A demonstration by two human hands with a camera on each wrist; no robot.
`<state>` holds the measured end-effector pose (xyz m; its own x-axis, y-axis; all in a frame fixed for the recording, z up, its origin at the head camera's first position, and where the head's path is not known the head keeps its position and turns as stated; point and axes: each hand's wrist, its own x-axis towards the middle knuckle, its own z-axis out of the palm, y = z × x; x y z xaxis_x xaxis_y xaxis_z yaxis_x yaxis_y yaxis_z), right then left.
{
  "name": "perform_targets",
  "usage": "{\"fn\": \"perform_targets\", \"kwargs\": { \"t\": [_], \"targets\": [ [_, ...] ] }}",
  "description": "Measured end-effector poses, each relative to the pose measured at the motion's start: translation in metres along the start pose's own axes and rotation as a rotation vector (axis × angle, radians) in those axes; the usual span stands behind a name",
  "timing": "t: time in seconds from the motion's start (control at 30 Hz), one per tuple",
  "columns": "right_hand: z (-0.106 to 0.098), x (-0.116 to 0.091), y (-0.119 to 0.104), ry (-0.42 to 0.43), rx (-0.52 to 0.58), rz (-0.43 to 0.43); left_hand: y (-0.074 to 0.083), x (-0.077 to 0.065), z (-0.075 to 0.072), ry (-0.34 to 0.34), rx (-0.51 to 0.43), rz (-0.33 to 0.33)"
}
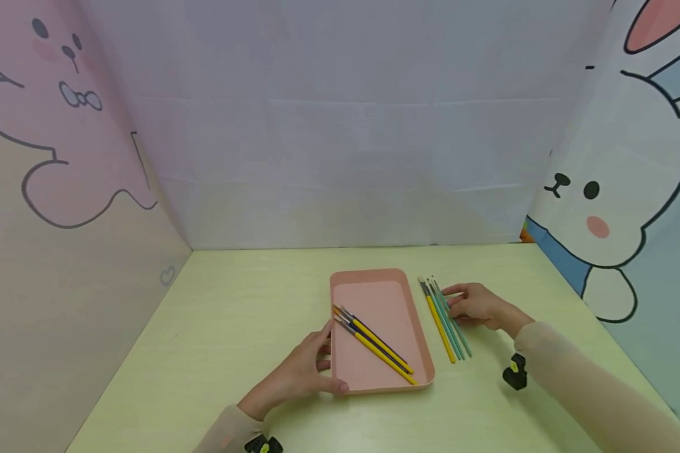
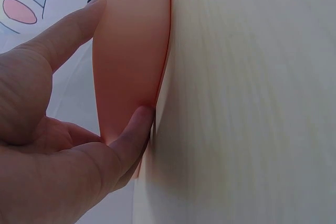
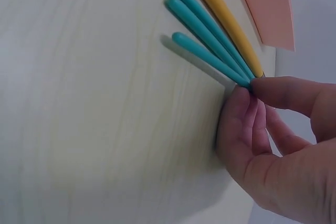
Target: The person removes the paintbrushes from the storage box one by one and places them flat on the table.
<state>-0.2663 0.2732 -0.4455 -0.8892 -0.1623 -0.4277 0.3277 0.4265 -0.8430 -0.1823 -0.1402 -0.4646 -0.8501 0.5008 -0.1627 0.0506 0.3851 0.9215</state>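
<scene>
My left hand [image 1: 297, 371] grips the left side of a pink tray [image 1: 371, 290], thumb at its near corner. In the left wrist view, the fingers lie against the tray's outer wall [image 2: 128, 45]. Several paintbrushes [image 1: 377, 353] with yellow and dark handles lie slanted inside the tray. Right of it, my right hand [image 1: 478, 306] pinches a green-handled paintbrush [image 3: 205, 56] between thumb and index finger. Two more green paintbrushes [image 3: 202, 27] lie close beside it on the table, then a yellow-handled paintbrush [image 1: 442, 328] nearer the tray.
The pale wooden table [image 1: 249, 302] meets a white sheet [image 1: 345, 176] at the back. Side panels carry a cartoon bear [image 1: 90, 157] on the left and a cartoon rabbit [image 1: 617, 201] on the right. Black wrist devices [image 1: 515, 371] sit by both sleeves.
</scene>
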Motion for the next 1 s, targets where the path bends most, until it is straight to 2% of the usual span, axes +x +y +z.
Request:
{"fn": "perform_targets", "kwargs": {
  "t": [0.13, 0.63, 1.0],
  "targets": [
    [0.003, -0.002, -0.004, 0.008, -0.021, -0.005, -0.001, 0.001, -0.001, -0.002, 0.010, 0.004],
    [0.005, 0.004, -0.008, 0.052, -0.097, 0.070, -0.001, 0.001, -0.001, -0.013, 0.007, 0.024],
    [0.008, 0.002, -0.013, 0.069, -0.143, 0.070, -0.001, 0.001, -0.001, -0.011, 0.010, 0.013]
  ]
}}
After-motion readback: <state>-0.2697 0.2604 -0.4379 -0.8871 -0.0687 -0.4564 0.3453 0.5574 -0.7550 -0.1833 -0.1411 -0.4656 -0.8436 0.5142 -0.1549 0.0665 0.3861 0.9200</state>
